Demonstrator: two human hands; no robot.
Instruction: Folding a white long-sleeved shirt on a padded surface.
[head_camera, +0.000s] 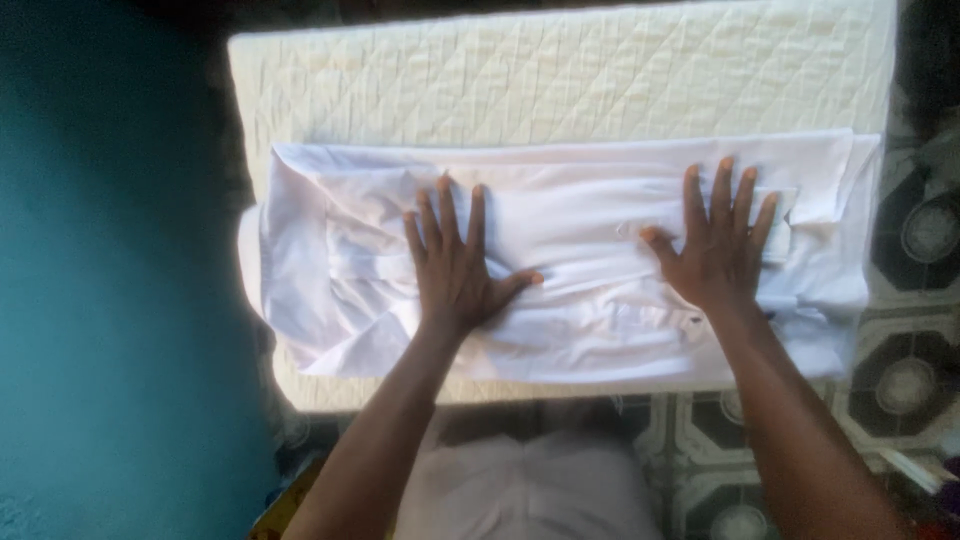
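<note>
Your left hand (455, 265) lies palm down with fingers spread flat, gripping nothing, pressed on the white folded cotton shirt (560, 260) toward its nine o'clock half; your right hand (715, 245) does the same toward three o'clock, fingers fanned and pointing to twelve, thumb turned inward toward the other hand. The two hands are well apart, with a band of smooth cloth between them. The shirt is folded into a long horizontal strip, creased and bunched near your left hand, where layers overlap at nine o'clock, and flatter under your right, where a small squared flap of fabric shows beside the fingertips at three o'clock. It rests along the near edge of a cream quilted pad with diamond stitching (560, 70), which reaches on toward twelve o'clock beyond the garment. At nine o'clock a teal wall (110, 280) fills the view. At three and five o'clock lies a patterned floor of dark octagons and pale rings (905, 375). Your pale-clothed lap (520, 490) shows at six o'clock.
</note>
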